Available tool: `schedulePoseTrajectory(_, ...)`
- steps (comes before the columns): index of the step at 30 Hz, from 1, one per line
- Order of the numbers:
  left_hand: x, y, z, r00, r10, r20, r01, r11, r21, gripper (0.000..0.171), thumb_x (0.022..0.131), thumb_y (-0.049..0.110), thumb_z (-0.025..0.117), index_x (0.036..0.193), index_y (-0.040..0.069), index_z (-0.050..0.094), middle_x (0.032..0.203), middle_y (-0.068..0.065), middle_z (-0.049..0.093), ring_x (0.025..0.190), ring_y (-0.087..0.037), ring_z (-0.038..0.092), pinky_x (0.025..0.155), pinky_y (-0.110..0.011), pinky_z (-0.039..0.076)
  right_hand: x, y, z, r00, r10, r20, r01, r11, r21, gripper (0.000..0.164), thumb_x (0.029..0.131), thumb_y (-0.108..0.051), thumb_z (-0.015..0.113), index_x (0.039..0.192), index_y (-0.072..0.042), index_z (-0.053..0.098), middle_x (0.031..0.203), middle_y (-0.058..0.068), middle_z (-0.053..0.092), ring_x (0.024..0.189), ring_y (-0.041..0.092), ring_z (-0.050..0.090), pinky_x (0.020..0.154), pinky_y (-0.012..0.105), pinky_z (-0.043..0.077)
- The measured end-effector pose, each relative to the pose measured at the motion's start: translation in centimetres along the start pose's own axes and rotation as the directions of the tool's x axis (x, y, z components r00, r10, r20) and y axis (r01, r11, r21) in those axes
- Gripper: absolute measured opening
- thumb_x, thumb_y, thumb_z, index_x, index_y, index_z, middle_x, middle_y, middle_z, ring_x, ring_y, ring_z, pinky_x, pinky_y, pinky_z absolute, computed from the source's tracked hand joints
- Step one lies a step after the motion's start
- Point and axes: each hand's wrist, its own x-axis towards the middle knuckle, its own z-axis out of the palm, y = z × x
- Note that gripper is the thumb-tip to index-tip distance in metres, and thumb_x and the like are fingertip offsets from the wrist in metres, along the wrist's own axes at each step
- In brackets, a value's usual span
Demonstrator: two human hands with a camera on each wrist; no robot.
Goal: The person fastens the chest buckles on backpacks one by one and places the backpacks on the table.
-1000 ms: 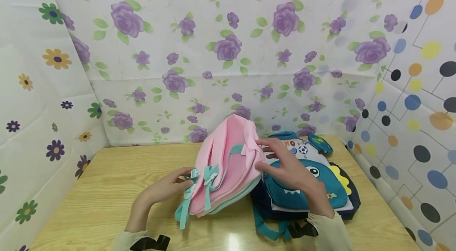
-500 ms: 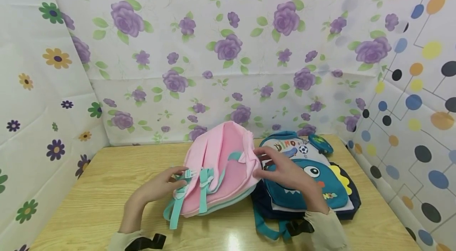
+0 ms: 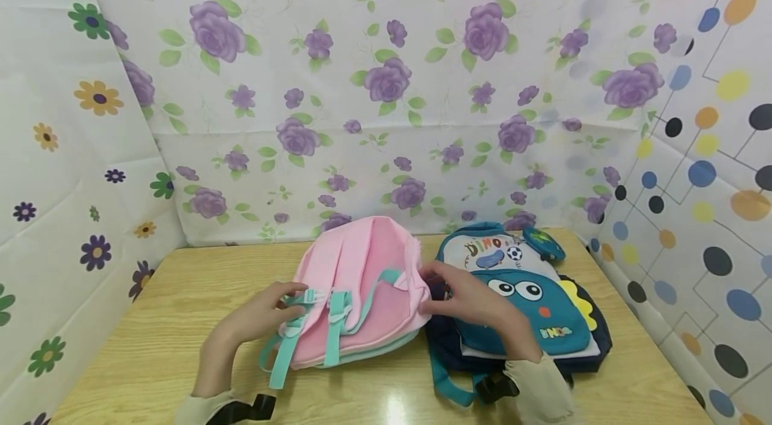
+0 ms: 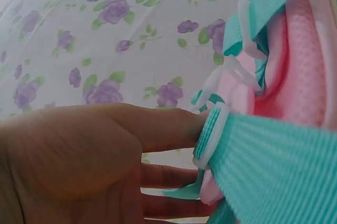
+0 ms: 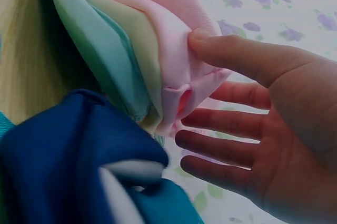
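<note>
The pink backpack now lies nearly flat on the wooden table, strap side up, between the two hands. A second ago it stood tilted up on its edge, leaning toward the dinosaur backpack; since then it has come down and slid to the left, so the two bags, which overlapped, now lie just beside each other with the pink one's right edge against the navy fabric.

The left hand rests at the bag's left side. Its thumb presses on the white buckle of a teal strap, with the other fingers straight beneath it, a light pinch rather than a closed fist. The right hand is at the bag's right edge: its thumb sits on top of the pink fabric fold and the remaining fingers lie extended under it, so the edge is held loosely between thumb and fingers. That hand lies over the dinosaur bag's blue front.

Judging from this, the laying-down of the pink bag looks about complete, with both hands only steadying it. Floral sheets stand behind and to both sides.
</note>
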Motion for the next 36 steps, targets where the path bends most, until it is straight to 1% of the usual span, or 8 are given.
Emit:
schedulePoseTrajectory(3,-0.3,0.2,-0.1,1.000,-0.008,-0.013,0.008,1.000,0.012,0.049,0.099,0.025,0.061,0.140,-0.001,0.051,0.135,-0.025,0.052,0.113,-0.036,0.057,0.088,-0.046,0.053,0.3,0.2,0.5,1.000,0.017,0.015,-0.017,1.000,-0.020,0.044,0.087,-0.039,0.075,0.124,-0.023,0.057,0.119,-0.005,0.066,0.111,0.014,0.062,0.094,0.043,0.053)
schedulePoseTrajectory(6,-0.6,0.3,-0.2,0.999,-0.032,-0.025,0.033,0.999,0.018,0.050,0.098,0.025,0.061,0.140,0.000,0.051,0.136,-0.029,0.048,0.116,-0.039,0.055,0.091,-0.050,0.052,0.6,0.4,1.1,0.999,0.027,0.028,-0.026,0.999,-0.039,0.044,0.087,-0.039,0.075,0.124,-0.022,0.058,0.117,-0.005,0.065,0.109,0.014,0.061,0.095,0.044,0.053)
schedulePoseTrajectory(11,-1.0,0.4,-0.4,0.998,-0.048,-0.032,0.050,0.998,0.048,0.051,0.096,0.024,0.064,0.138,-0.001,0.052,0.131,-0.029,0.049,0.114,-0.037,0.055,0.092,-0.053,0.050,1.0,0.5,1.9,0.998,0.014,0.056,-0.007,0.993,-0.117,0.043,0.087,-0.038,0.076,0.123,-0.018,0.061,0.115,-0.004,0.066,0.107,0.020,0.061,0.096,0.046,0.051)
schedulePoseTrajectory(15,-1.1,0.5,-0.6,0.998,-0.054,-0.042,0.056,0.996,0.070,0.052,0.094,0.024,0.067,0.137,-0.002,0.053,0.128,-0.028,0.051,0.113,-0.035,0.056,0.094,-0.055,0.048,1.4,0.6,2.4,0.998,-0.014,0.066,0.027,0.981,-0.192,0.039,0.085,-0.035,0.078,0.117,-0.016,0.064,0.109,-0.004,0.067,0.102,0.022,0.062,0.090,0.039,0.052)
schedulePoseTrajectory(19,-1.2,0.5,-0.8,0.997,-0.065,-0.045,0.068,0.994,0.082,0.053,0.094,0.025,0.068,0.137,-0.001,0.053,0.127,-0.027,0.051,0.114,-0.037,0.056,0.094,-0.057,0.048,2.0,1.0,3.2,0.997,-0.010,0.078,0.030,0.967,-0.255,0.032,0.085,-0.036,0.078,0.110,-0.019,0.067,0.099,-0.010,0.066,0.095,0.019,0.062,0.082,0.030,0.051)
schedulePoseTrajectory(25,-1.3,0.5,-0.9,0.995,-0.076,-0.057,0.082,0.991,0.108,0.054,0.093,0.027,0.069,0.136,-0.001,0.054,0.128,-0.025,0.052,0.112,-0.035,0.057,0.094,-0.056,0.049,2.3,1.2,4.0,0.998,0.037,0.055,-0.017,0.949,-0.315,0.031,0.084,-0.040,0.077,0.108,-0.023,0.068,0.099,-0.014,0.065,0.107,0.016,0.055,0.090,0.037,0.049)
schedulePoseTrajectory(31,-1.4,0.5,-1.0,0.994,-0.082,-0.071,0.089,0.991,0.101,0.055,0.092,0.026,0.070,0.136,-0.001,0.054,0.129,-0.025,0.052,0.114,-0.036,0.056,0.095,-0.057,0.049,2.1,1.0,3.8,0.998,0.030,0.053,-0.012,0.947,-0.320,0.032,0.084,-0.038,0.078,0.109,-0.020,0.069,0.102,-0.009,0.067,0.108,0.018,0.056,0.092,0.039,0.050)
schedulePoseTrajectory(36,-1.3,0.6,-0.9,0.987,-0.029,-0.157,0.057,0.983,0.173,0.051,0.089,0.025,0.073,0.133,0.002,0.059,0.129,-0.021,0.055,0.115,-0.038,0.057,0.093,-0.057,0.049,1.5,0.7,2.6,1.000,-0.022,0.016,0.026,0.945,-0.326,0.031,0.088,-0.031,0.075,0.114,-0.014,0.072,0.109,0.001,0.072,0.103,0.019,0.064,0.092,0.041,0.052)
